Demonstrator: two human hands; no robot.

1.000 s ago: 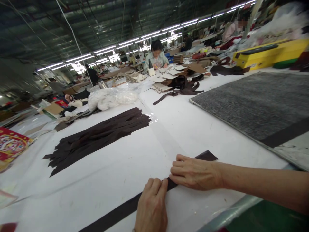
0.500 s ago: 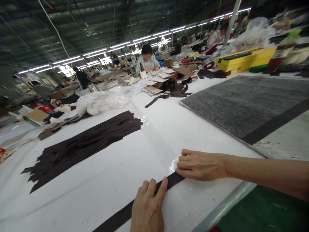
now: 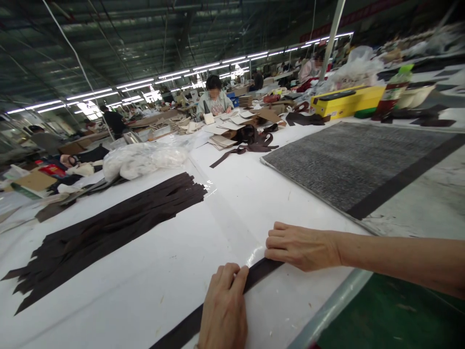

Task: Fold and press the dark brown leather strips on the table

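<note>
A long dark brown strip (image 3: 262, 272) of flat, fabric-like or leather-like material runs slantwise across the near part of the white table (image 3: 232, 194). My left hand (image 3: 225, 305) rests over its middle, thumb and fingers bent and closed on the strip. Farther up, my right hand (image 3: 300, 246) is closed with curled fingers on the strip's far end, which it hides. Between the two hands a short length of strip shows, with a line along it that may be a fold. To the left lies a loose pile of similar dark strips (image 3: 116, 228) with uneven ends.
A grey textured mat (image 3: 348, 160) with a dark strip on it lies at right. Behind are a yellow box (image 3: 348, 103), a bottle (image 3: 393, 94), cardboard pieces (image 3: 223, 140) and a clear plastic bag (image 3: 145, 159). A co-worker (image 3: 214, 102) sits across. The table's near edge (image 3: 332, 308) runs at lower right.
The view has swung slightly, shifting the background left. My left hand's fingers have drawn closer together and bent more on the strip. My right hand stays at the strip's far end.
</note>
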